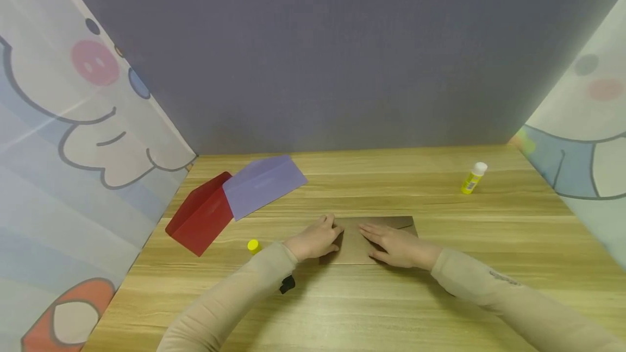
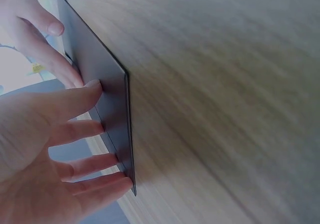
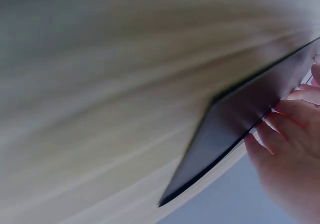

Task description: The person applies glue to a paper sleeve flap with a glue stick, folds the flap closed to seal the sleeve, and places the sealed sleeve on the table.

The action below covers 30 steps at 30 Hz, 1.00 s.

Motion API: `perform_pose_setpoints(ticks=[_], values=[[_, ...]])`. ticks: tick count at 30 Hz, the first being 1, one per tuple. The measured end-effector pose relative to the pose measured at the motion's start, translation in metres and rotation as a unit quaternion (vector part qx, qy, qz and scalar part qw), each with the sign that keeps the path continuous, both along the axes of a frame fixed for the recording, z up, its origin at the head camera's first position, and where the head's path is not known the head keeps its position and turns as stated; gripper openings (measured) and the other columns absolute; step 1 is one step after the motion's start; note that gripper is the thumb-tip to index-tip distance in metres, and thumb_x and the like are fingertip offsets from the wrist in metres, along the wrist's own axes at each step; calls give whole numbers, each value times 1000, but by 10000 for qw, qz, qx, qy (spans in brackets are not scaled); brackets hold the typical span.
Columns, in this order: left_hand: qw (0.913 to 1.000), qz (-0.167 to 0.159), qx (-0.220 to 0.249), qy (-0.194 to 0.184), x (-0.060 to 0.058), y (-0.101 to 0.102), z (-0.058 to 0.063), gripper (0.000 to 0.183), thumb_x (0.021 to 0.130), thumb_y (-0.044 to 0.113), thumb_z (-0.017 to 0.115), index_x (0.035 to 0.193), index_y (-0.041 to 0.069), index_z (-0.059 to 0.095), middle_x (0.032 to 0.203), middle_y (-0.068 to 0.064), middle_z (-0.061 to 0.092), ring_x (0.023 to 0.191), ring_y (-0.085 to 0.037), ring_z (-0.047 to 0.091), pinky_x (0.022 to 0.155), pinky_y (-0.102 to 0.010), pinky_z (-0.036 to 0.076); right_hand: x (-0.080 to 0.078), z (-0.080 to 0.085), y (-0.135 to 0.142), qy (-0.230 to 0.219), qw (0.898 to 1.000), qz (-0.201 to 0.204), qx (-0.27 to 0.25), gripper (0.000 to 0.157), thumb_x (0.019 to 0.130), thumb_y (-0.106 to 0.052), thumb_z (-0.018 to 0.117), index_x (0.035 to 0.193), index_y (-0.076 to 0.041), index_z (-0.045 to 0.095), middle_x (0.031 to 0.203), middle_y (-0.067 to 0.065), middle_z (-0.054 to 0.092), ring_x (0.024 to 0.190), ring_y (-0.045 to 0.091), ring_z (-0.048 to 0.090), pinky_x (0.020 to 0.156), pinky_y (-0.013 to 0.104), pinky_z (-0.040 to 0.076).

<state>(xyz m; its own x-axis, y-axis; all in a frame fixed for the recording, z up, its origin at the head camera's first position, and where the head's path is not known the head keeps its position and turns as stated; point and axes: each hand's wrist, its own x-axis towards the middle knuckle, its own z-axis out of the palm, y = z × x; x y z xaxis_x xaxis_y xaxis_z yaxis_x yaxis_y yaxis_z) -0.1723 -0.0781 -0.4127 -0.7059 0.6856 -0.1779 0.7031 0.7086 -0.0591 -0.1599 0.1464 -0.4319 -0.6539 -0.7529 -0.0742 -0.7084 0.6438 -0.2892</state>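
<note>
Left hand [image 1: 317,239] and right hand [image 1: 398,246], fingers extended, gripping nothing, touched brown envelope [image 1: 352,243] midway between table's [image 1: 391,308] left and right edges.
Head view showed red envelope [image 1: 206,221] and purple envelope [image 1: 264,184] near far-left corner; left wrist view showed left palm [image 2: 22,149]. Brown envelope looked flat, thin, darker in wrist views.

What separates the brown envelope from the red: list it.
The brown envelope lies straight across; the red envelope lies slanted. The left hand and right hand touch the brown envelope; neither touches the red one. The purple envelope overlaps the red one, not the brown. Both rest on the table.
</note>
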Motion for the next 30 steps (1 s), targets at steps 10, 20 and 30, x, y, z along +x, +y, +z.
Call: perform_pose_setpoints(ticks=[10, 20, 30], values=[[9999, -56, 108, -13, -1, -1, 0, 48, 84, 31, 59, 123, 5, 51, 109, -11, 44, 93, -16, 44, 78, -21, 43, 2, -2, 18, 41, 9994, -60, -336, 51, 91, -27, 48, 131, 5, 38, 139, 16, 32, 124, 33, 33, 97, 47, 32], [10000, -20, 76, -39, 1, -2, 1, 47, 85, 31, 58, 124, 6, 51, 106, -9, 44, 90, -15, 43, 76, -20, 42, 5, 1, 35, -56, 9992, -266, -294, 50, 92, -27, 47, 130, 5, 39, 138, 18, 33, 122, 36, 34, 95, 49, 34], [9999, -52, 105, 15, 1, -2, 1, 47, 85, 31, 59, 123, 5, 52, 104, -9, 44, 88, -14, 43, 76, -20, 42, 5, 1, 32, 9, 9992, -361, -169, 56, 88, -31, 52, 129, 5, 40, 138, 17, 34, 123, 34, 34, 96, 47, 33]])
